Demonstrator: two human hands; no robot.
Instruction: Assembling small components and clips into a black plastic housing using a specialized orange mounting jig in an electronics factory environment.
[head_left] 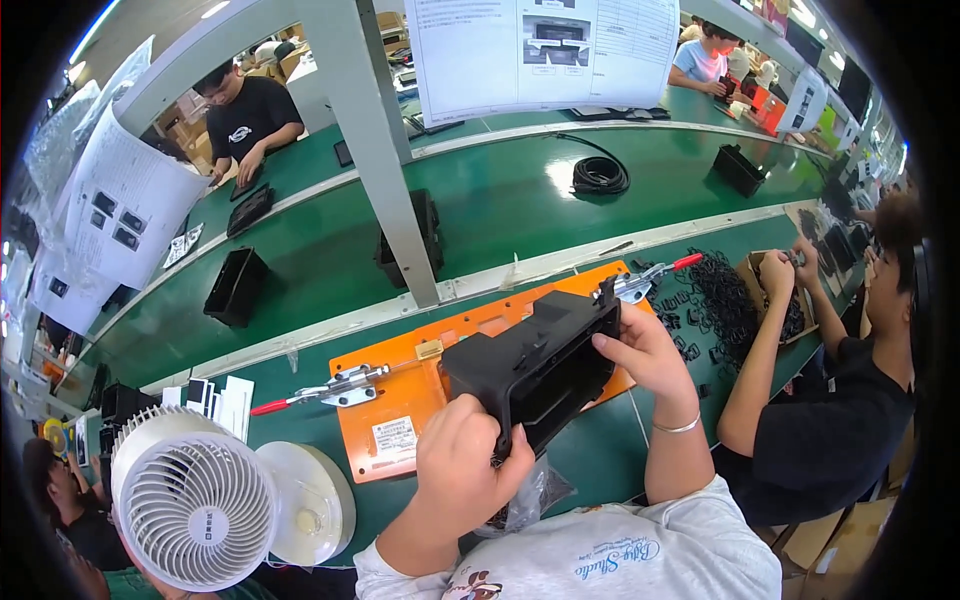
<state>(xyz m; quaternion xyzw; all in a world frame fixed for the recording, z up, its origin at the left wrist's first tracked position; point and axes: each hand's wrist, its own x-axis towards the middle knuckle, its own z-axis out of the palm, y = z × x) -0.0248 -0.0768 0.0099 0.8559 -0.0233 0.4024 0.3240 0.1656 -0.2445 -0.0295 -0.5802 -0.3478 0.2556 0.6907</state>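
Observation:
Between my two hands is a black plastic housing [535, 352], a hollow box with its open side tilted toward me. My left hand [462, 468] grips its near left corner, thumb along the rim. At the upper right end, my right hand [645, 350] is closed on it, thumb over the edge. Beneath the housing lies an orange fixture plate [375, 400] with a white label. A toggle clamp with a red handle [270, 407] sits at its left end, and another red-handled clamp [687, 262] at its right. The housing hides the plate's middle.
A white fan [200, 500] stands at the left. Right of the fixture are a pile of small black parts [715, 300] and a co-worker [830, 400]. Beyond the rail, the green belt [480, 190] carries black housings [236, 285] and a coiled cable [600, 175]. A post [375, 150] rises ahead.

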